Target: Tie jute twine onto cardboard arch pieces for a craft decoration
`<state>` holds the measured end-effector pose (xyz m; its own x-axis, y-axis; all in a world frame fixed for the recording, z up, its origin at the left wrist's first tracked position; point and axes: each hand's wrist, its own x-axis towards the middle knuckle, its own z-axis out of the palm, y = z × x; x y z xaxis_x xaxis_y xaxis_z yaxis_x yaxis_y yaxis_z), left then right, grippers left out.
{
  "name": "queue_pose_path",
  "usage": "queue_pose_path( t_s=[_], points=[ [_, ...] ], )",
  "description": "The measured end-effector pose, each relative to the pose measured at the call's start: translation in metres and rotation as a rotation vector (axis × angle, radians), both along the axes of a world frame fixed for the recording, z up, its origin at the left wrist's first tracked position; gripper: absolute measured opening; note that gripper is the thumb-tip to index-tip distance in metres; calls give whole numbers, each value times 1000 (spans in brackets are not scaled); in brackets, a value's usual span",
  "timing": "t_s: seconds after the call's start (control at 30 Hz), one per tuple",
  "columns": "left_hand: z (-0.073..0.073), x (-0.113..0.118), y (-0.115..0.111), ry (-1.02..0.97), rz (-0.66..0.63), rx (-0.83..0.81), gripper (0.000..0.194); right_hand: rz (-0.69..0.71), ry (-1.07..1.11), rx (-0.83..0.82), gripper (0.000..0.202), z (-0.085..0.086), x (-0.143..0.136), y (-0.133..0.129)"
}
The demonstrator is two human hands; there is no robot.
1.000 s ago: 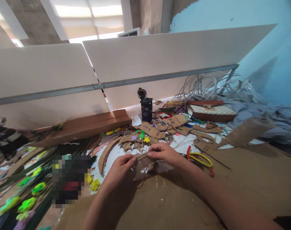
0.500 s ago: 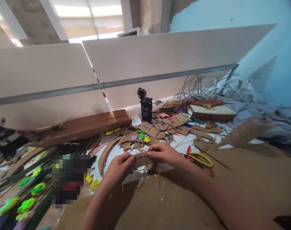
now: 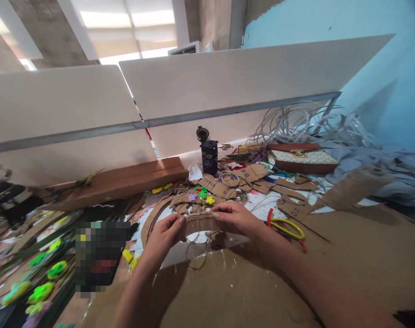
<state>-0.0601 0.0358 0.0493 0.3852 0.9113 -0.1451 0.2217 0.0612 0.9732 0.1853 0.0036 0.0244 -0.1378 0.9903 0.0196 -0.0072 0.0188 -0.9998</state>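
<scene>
Between my hands is a curved cardboard strip with brown twine laid along its upper edge. My left hand pinches its left end between thumb and fingers. On the right, my right hand pinches the twine and the strip's edge. A loose loop of twine hangs below the strip. Just behind lies a twine-covered arc with a purple flower, a green flower and a yellow flower on or beside it.
Yellow-handled pliers or scissors lie right of my right hand. Farther right is a twine cone. A black bottle with its lid up stands behind, near cardboard scraps and a handbag. Bright flowers lie at left.
My left hand has shifted slightly left along the strip, so the gap between my hands is wider and more of the twine shows. My right hand is nearly unmoved.
</scene>
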Motion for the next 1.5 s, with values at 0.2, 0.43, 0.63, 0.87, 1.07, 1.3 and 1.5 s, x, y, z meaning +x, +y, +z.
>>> queue_pose_path(
  t_s=[0.2, 0.43, 0.63, 0.87, 1.07, 1.3, 1.5],
  points=[
    [-4, 9, -7, 12, -66, 85, 46, 65, 5, -7, 30, -9, -8, -3],
    [6, 7, -9, -36, -76, -14, 51, 23, 33, -14, 33, -8, -9, -3],
    [10, 3, -4, -74, -25, 8, 51, -45, -9, 27, 31, -6, -9, -5],
    [8, 5, -7, -66, -14, 17, 49, -50, -37, 59, 32, -1, -8, -6],
    [14, -2, -3, -85, -69, 74, 41, -138, 22, 0, 36, 5, -9, -7],
    [13, 1, -5, -132, -25, 48, 34, -109, 115, -67, 34, 6, -11, -8],
    [10, -1, -3, -101, -38, 1, 39, -121, -81, 76, 28, 6, -6, -6]
  ],
)
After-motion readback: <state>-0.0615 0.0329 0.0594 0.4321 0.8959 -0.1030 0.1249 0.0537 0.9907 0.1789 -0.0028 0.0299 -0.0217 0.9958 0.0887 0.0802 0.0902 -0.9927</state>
